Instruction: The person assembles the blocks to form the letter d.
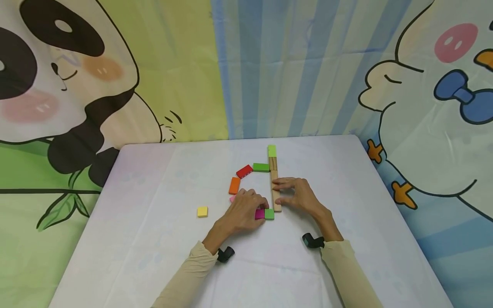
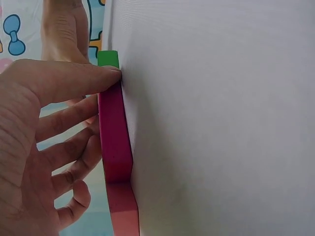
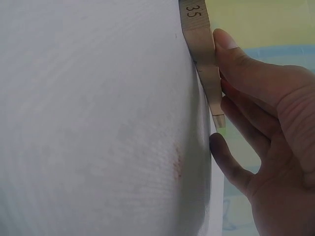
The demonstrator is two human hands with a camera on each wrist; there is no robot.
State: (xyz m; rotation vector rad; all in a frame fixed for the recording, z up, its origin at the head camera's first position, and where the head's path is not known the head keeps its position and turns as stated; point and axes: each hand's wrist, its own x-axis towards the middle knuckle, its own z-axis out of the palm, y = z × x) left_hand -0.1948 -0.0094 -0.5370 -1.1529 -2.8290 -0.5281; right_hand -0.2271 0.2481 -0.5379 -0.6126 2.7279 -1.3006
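My left hand (image 1: 246, 209) pinches a magenta block (image 2: 115, 132), its thumb across the seam with a small green block (image 1: 269, 214). A pink block (image 2: 123, 209) adjoins the magenta one, mostly covered by the hand in the head view. To the right runs a straight strip of plain wooden blocks (image 1: 276, 206), capped by a light green block (image 1: 272, 150). My right hand (image 1: 302, 196) touches this strip, thumb and fingers stretched out against it. The number 35 is printed on the wooden piece (image 3: 197, 39) nearest that thumb.
A green block (image 1: 261, 167), a red block (image 1: 244, 171) and an orange block (image 1: 234, 185) curve leftward from the strip. A yellow block (image 1: 202, 211) lies apart on the left. The white tabletop (image 1: 154, 214) ends at a printed cloth backdrop (image 1: 292, 68).
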